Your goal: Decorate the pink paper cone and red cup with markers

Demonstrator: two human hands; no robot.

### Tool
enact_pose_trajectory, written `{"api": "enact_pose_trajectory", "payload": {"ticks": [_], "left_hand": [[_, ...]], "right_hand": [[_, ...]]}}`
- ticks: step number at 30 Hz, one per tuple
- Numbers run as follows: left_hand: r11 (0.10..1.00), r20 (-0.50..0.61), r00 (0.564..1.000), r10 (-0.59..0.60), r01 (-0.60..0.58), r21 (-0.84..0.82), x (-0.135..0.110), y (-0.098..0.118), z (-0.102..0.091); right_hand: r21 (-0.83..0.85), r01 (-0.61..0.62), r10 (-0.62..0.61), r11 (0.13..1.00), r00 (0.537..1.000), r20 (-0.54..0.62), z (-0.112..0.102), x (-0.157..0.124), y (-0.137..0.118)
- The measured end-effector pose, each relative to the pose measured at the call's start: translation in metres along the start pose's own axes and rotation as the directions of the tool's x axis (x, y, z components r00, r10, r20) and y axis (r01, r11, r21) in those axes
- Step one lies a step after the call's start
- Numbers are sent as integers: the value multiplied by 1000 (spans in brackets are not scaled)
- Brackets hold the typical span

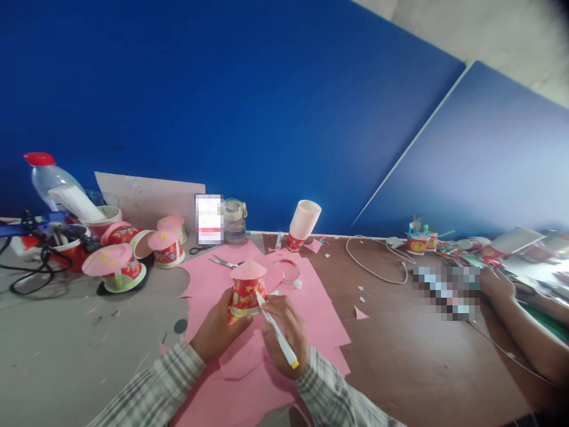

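My left hand (219, 329) is closed around a red patterned paper cup (246, 295) turned upside down, topped with a pink paper cone (248, 270). My right hand (287, 332) grips a white marker with a yellow end (278, 332), its tip touching the side of the cup. Both hands work over pink paper sheets (306, 308) spread on the table.
Several finished cups with pink cones (166, 246) stand at the left, near a plastic bottle (57, 184) and black cables (31, 273). Scissors (224, 261), a glass jar (234, 220), a stack of paper cups (302, 222) and a white cable (377, 264) lie behind. Another person's arm (524, 332) rests at the right.
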State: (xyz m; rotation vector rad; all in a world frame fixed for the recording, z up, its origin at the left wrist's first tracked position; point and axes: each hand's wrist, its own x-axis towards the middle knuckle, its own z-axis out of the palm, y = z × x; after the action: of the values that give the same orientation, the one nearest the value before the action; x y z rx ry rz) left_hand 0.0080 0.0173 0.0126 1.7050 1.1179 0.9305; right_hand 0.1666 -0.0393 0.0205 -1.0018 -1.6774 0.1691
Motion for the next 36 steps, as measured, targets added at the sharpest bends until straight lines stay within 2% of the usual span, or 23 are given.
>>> {"api": "enact_pose_trajectory", "payload": {"ticks": [36], "left_hand": [[998,4,999,-46,46,-31,0,0,0]], "right_hand": [[5,-30,30,1000,999,-42,-2,4,-2]]}}
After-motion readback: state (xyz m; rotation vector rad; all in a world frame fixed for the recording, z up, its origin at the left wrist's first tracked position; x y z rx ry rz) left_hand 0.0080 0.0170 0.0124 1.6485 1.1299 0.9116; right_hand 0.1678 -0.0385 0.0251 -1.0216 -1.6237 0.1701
